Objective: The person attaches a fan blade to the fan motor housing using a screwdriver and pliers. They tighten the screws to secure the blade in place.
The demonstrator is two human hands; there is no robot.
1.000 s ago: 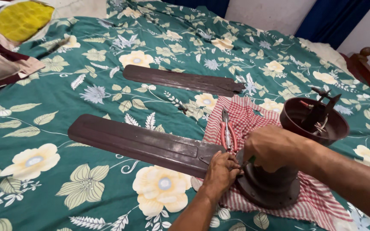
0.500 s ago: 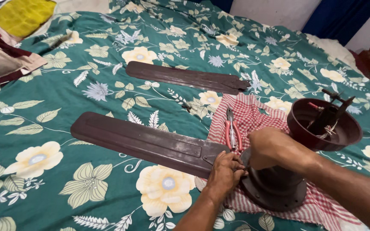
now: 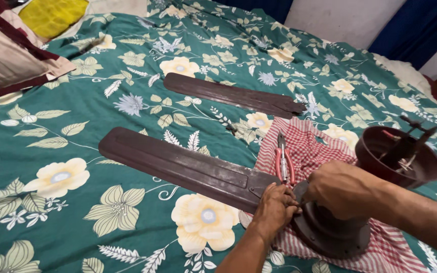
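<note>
A dark brown ceiling fan blade (image 3: 178,164) lies across the green floral bedsheet (image 3: 102,222), its inner end meeting the round brown fan motor housing (image 3: 330,235). My left hand (image 3: 274,210) pinches at the blade's end where it joins the motor. My right hand (image 3: 342,189) is curled on top of the motor, gripping something small that the fingers hide. Red-handled pliers (image 3: 282,163) lie on a red checked cloth (image 3: 319,146) just beyond my hands.
A second loose fan blade (image 3: 233,95) lies farther up the bed. A brown cup-shaped fan canopy (image 3: 398,156) with a rod stands at the right. A striped pillow (image 3: 11,60) and a yellow cloth (image 3: 51,15) sit at the upper left.
Both hands stay at the blade and motor joint, shifting only slightly. The view has drifted a little, so the blades sit farther right and lower in view.
</note>
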